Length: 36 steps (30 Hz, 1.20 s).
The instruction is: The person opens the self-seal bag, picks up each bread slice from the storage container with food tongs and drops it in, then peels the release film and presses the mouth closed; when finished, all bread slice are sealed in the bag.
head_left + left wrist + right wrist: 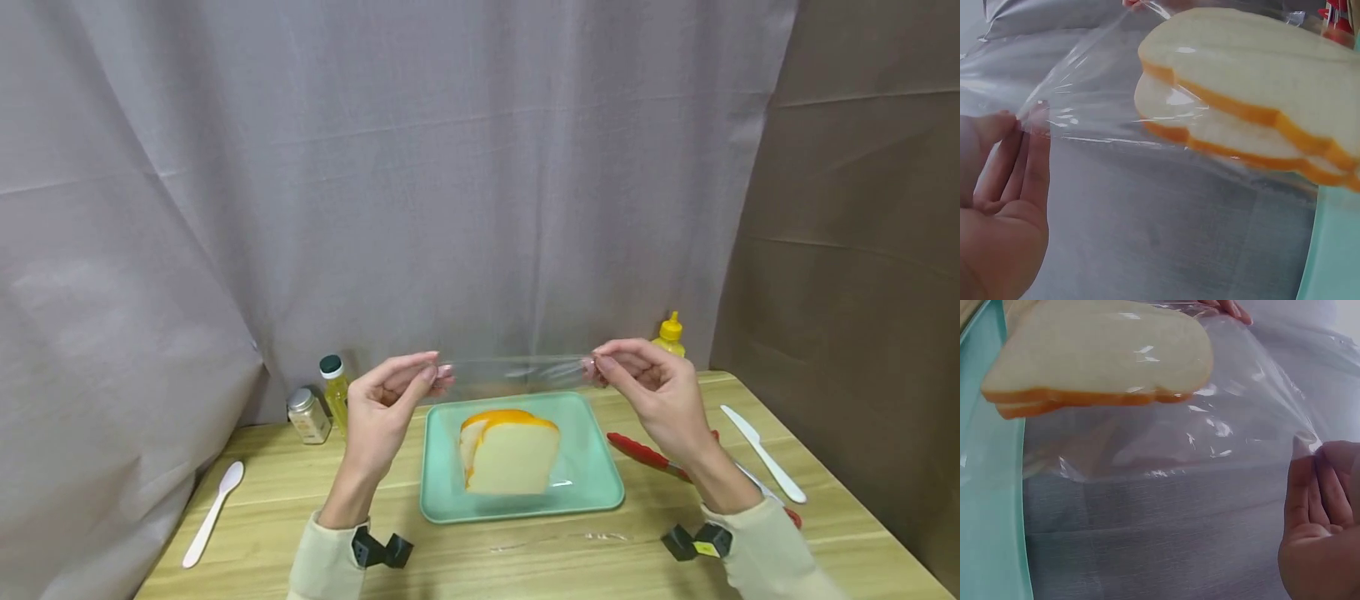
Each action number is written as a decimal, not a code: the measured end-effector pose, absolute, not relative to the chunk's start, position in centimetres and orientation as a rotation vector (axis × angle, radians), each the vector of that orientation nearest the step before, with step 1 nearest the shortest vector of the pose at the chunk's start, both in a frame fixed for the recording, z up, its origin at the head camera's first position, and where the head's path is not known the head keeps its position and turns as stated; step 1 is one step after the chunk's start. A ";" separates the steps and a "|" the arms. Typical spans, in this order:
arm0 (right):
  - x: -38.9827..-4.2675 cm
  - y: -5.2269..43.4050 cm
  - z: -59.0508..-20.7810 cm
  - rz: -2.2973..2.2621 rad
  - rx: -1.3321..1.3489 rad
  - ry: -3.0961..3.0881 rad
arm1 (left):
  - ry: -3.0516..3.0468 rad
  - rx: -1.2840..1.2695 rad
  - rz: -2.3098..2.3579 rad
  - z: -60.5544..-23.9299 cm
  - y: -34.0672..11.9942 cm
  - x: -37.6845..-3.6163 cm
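A clear plastic bag [517,371] is stretched between my hands, its top edge pulled taut. My left hand [384,408] pinches one upper corner between thumb and fingers, and my right hand [663,396] pinches the other. Inside the bag are two bread slices [513,460] with orange crusts, one overlapping the other. In the head view the bread overlaps a mint green tray [603,492]. Both wrist views show the slices [1241,69] through the shiny film [1229,419].
Left of the tray lie a white spoon [213,515], a silver-capped shaker [308,417] and a green-capped bottle [335,392]. To the right are red-tipped tongs [637,450], partly behind my right arm, a white knife [765,454] and a yellow squeeze bottle [671,333].
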State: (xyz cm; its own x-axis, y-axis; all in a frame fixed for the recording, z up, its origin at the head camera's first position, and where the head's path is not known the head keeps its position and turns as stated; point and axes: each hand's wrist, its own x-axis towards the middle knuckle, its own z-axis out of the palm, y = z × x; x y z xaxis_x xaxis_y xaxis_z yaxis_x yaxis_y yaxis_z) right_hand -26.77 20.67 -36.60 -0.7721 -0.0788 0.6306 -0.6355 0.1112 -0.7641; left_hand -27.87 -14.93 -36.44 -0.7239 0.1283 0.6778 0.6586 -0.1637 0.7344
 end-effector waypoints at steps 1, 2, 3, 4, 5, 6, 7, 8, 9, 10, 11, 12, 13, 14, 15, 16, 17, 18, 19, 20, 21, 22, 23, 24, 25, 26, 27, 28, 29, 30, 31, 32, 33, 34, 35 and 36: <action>-26.8 20.7 -36.6 1.703 0.712 -1.956 | -1.729 -0.918 -1.957 -36.5 -15.1 -27.9; -26.8 20.7 -36.6 1.708 0.738 -1.943 | -1.718 -0.946 -1.961 -36.6 -15.2 -27.8; -26.8 20.7 -36.5 1.714 0.772 -1.921 | -1.705 -0.972 -1.968 -36.6 -15.3 -27.9; -26.8 20.7 -36.5 1.718 0.804 -1.896 | -1.699 -0.994 -1.966 -36.5 -15.5 -27.8; -26.9 20.7 -36.4 1.724 0.837 -1.869 | -1.696 -1.019 -1.960 -36.5 -15.6 -27.8; -26.9 20.7 -36.3 1.731 0.872 -1.840 | -1.700 -1.037 -1.956 -36.4 -15.7 -27.8; -26.9 20.8 -36.3 1.743 0.905 -1.808 | -1.711 -1.052 -1.951 -36.4 -15.8 -27.8; -26.9 20.8 -36.2 1.758 0.932 -1.781 | -1.728 -1.063 -1.946 -36.3 -15.9 -27.7; -26.9 20.9 -36.2 1.772 0.949 -1.763 | -1.750 -1.064 -1.948 -36.2 -16.0 -27.7; -26.9 20.9 -36.2 1.783 0.952 -1.753 | -1.772 -1.068 -1.945 -36.2 -16.0 -27.7; -26.8 21.0 -36.2 1.796 0.945 -1.750 | -1.797 -1.062 -1.943 -36.1 -16.0 -27.7; -26.8 21.0 -36.2 1.806 0.933 -1.752 | -1.824 -1.047 -1.951 -36.1 -16.0 -27.6; -26.8 21.0 -36.2 1.821 0.931 -1.744 | -1.849 -1.031 -1.957 -36.1 -16.0 -27.6; -26.8 21.0 -36.2 1.835 0.926 -1.739 | -1.872 -1.012 -1.964 -36.1 -16.0 -27.6; -26.7 21.0 -36.2 1.845 0.922 -1.737 | -1.886 -1.003 -1.966 -36.1 -15.9 -27.6; -26.7 21.0 -36.1 1.856 0.922 -1.734 | -1.898 -0.995 -1.963 -36.1 -15.9 -27.6; -26.7 21.0 -36.1 1.867 0.925 -1.733 | -1.910 -0.981 -1.963 -36.2 -15.9 -27.6; -26.8 21.1 -36.0 1.874 0.939 -1.730 | -1.910 -0.978 -1.975 -36.2 -16.0 -27.6; -26.8 21.1 -36.0 1.881 0.957 -1.725 | -1.900 -0.982 -1.986 -36.3 -16.0 -27.6; -26.8 21.2 -35.9 1.879 0.961 -1.737 | -1.889 -0.988 -1.992 -36.4 -16.0 -27.6; -26.8 21.3 -35.9 1.874 0.968 -1.748 | -1.872 -0.998 -1.999 -36.4 -16.1 -27.6; -26.8 21.3 -35.8 1.874 0.981 -1.752 | -1.864 -0.994 -2.002 -36.4 -16.1 -27.7; -26.8 21.4 -35.8 1.868 0.993 -1.760 | -1.856 -0.990 -2.011 -36.5 -16.1 -27.7; -26.8 21.5 -35.8 1.865 1.008 -1.765 | -1.848 -0.994 -2.015 -36.5 -16.2 -27.7; -26.9 21.6 -35.9 1.865 1.025 -1.767 | -1.849 -0.992 -2.007 -36.5 -16.2 -27.6; -26.9 21.6 -35.9 1.866 1.043 -1.767 | -1.856 -0.987 -1.990 -36.5 -16.3 -27.6; -27.0 21.7 -36.0 1.869 1.062 -1.765 | -1.858 -0.993 -1.987 -36.5 -16.3 -27.6; -27.0 21.7 -36.1 1.870 1.078 -1.766 | -1.866 -0.992 -1.977 -36.5 -16.3 -27.6; -27.1 21.8 -36.2 1.875 1.097 -1.760 | -1.865 -1.009 -1.979 -36.6 -16.4 -27.6; -27.1 21.8 -36.3 1.886 1.115 -1.750 | -1.865 -1.028 -1.976 -36.6 -16.4 -27.6; -27.2 21.9 -36.3 1.895 1.131 -1.739 | -1.863 -1.049 -1.975 -36.6 -16.4 -27.6; -27.2 21.9 -36.4 1.905 1.146 -1.729 | -1.858 -1.079 -1.974 -36.6 -16.4 -27.6; -27.2 22.0 -36.4 1.908 1.150 -1.726 | -1.846 -1.116 -1.975 -36.6 -16.4 -27.7; -27.2 22.0 -36.4 1.917 1.158 -1.717 | -1.840 -1.142 -1.964 -36.7 -16.4 -27.8; -27.3 22.1 -36.5 1.925 1.167 -1.707 | -1.826 -1.174 -1.962 -36.7 -16.4 -27.8; -27.3 22.1 -36.5 1.922 1.168 -1.708 | -1.820 -1.190 -1.954 -36.7 -16.4 -27.8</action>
